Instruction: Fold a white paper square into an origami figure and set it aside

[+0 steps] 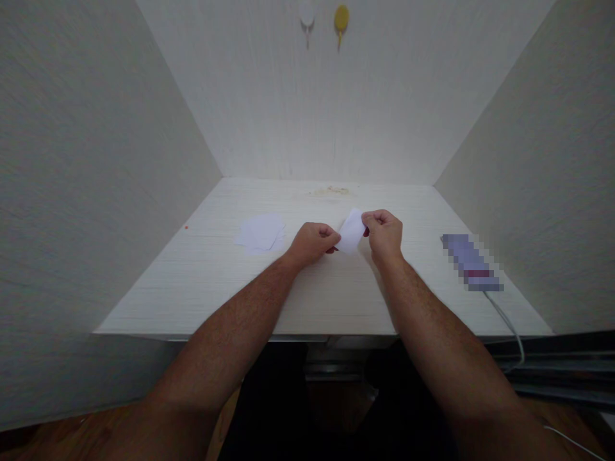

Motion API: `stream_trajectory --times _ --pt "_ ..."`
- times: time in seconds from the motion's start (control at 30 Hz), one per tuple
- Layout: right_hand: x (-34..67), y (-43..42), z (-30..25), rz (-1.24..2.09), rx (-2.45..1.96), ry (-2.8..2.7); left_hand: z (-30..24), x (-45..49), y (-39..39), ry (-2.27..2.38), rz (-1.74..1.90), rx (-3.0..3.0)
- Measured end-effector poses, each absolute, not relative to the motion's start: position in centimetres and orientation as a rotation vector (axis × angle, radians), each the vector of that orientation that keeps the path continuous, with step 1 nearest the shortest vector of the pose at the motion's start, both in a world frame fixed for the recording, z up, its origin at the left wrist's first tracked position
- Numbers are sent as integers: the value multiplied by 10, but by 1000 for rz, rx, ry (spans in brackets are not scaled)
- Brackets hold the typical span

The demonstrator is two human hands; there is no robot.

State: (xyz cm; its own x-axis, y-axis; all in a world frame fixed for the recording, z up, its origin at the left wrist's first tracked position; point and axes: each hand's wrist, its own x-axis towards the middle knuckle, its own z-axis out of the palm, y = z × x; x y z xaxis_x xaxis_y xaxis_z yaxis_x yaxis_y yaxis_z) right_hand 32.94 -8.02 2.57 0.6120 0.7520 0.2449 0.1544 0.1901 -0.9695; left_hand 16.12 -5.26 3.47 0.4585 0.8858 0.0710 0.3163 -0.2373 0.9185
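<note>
Both hands hold one small white paper slip (352, 230) just above the middle of a pale wooden desk (206, 282). My left hand (313, 242) pinches its lower left corner, fingers curled. My right hand (384, 232) pinches its upper right edge, fingers closed too. The slip is tilted, and something small and dark red shows under it, between the hands. To the left of my left hand, a loose pile of similar white slips (261, 232) lies flat on the desk.
The desk sits in a booth with pale walls on the left, back and right. A blurred purple object (471, 261) with a white cable (507, 323) lies at the right edge. A white hook (306, 18) and a yellow hook (341, 20) hang on the back wall.
</note>
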Motion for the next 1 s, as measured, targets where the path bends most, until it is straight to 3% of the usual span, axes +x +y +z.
stream_trajectory --times 0.23,0.4,0.57,0.73,1.0 --pt "334 -79 28 508 -1327 -781 36 155 -51 998 709 1802" --pt "329 -80 27 542 -1309 -788 31 158 -49 919 859 1737" --pt "324 -84 27 763 -1222 -858 27 160 -45 1006 990 1785" --pt "328 -89 27 960 -1224 -1072 31 155 -46 975 886 2057" --pt "332 -85 23 803 -1336 -1107 38 152 -44 1057 815 2142"
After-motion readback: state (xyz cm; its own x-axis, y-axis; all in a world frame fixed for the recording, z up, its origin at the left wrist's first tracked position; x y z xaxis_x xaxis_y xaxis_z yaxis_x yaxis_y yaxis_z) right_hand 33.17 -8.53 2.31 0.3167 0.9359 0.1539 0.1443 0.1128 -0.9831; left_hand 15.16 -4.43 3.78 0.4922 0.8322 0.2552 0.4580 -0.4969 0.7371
